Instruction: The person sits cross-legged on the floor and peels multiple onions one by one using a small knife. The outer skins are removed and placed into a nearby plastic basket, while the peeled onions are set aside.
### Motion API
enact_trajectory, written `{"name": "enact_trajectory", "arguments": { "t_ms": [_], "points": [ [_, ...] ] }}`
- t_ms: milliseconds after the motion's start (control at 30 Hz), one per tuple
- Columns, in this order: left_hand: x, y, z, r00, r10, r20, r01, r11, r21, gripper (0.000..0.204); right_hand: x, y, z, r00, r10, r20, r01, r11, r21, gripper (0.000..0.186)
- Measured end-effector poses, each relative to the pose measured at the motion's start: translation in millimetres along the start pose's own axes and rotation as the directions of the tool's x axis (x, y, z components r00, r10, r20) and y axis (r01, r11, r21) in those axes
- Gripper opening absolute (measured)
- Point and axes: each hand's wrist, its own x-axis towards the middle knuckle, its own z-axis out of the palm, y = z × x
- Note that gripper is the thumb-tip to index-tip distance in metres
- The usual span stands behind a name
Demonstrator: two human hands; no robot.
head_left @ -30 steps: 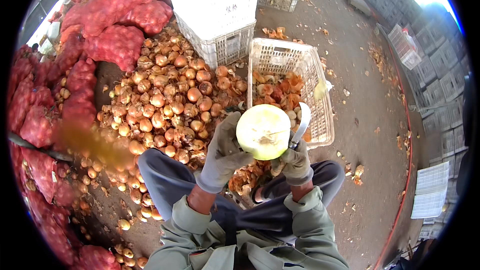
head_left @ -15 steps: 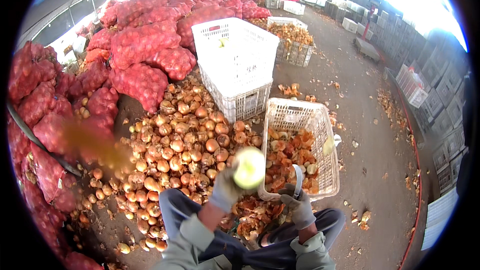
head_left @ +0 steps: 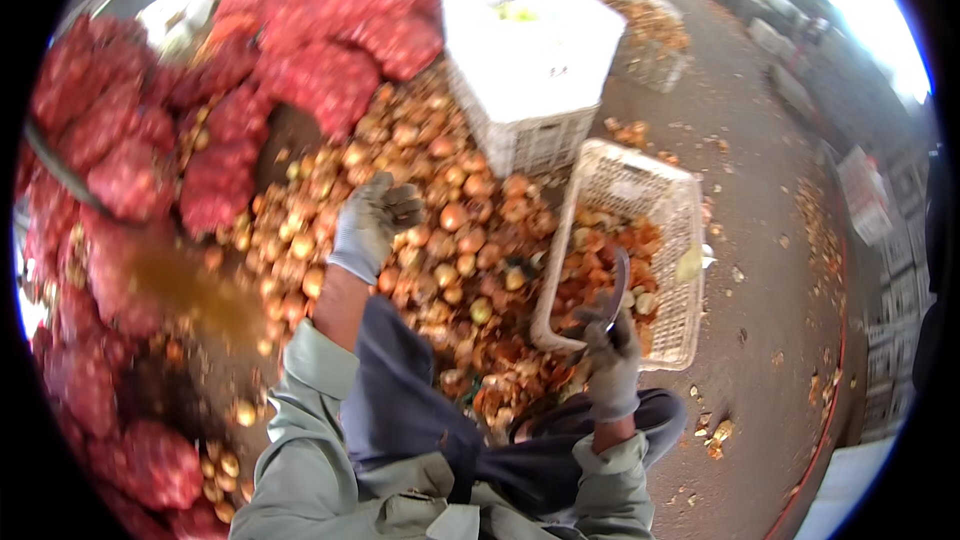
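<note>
My left hand (head_left: 372,225), in a grey work glove, is over the near-left part of the loose onion pile (head_left: 455,215). Its fingers are bent and apart, and no onion shows in them. A knife with a curved blade (head_left: 620,285) is gripped in my gloved right hand (head_left: 610,360), blade pointing up. That hand hovers by the near edge of a white plastic crate (head_left: 690,325) containing orange onion skins (head_left: 585,275) and some pale pieces. More skins lie on the floor between my legs.
A stack of white crates (head_left: 525,90) stands behind the pile, with pale green onions (head_left: 515,12) in the top one. Red mesh sacks of onions (head_left: 320,90) are heaped at the left and back. Another crate of skins (head_left: 655,60) sits farther back. A red line crosses the floor at right.
My left hand held a pale peeled onion near the crate; now it is farther left over the pile without that onion. My right hand still grips the knife. The view has shifted.
</note>
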Motion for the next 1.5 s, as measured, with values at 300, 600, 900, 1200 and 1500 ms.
{"name": "enact_trajectory", "arguments": {
  "t_ms": [300,600,900,1200,1500],
  "points": [
    [-275,-38,-252,0.564,0.022,-0.825,-0.081,0.996,-0.028,0.022,140,107,-27,0.961,-0.245,0.132,0.238,0.482,-0.843,0.030],
    [-459,-209,-355,0.113,-0.445,-0.888,0.038,0.895,-0.444,0.030,169,181,-57,0.984,-0.053,0.170,0.178,0.312,-0.933,0.025],
    [-473,-154,-401,-0.078,-0.030,-0.996,0.214,0.976,-0.046,0.027,160,154,-26,0.997,0.054,0.054,0.037,0.282,-0.959,0.013],
    [-569,-126,-489,-0.425,0.435,-0.794,0.570,0.810,0.139,0.060,214,168,-62,0.996,0.060,-0.071,-0.075,0.069,-0.995,0.027],
    [-660,-77,-587,-0.302,0.601,-0.740,0.787,0.595,0.162,0.073,187,157,-33,1.000,-0.004,-0.005,-0.005,-0.066,-0.998,0.038]
  ]
}}
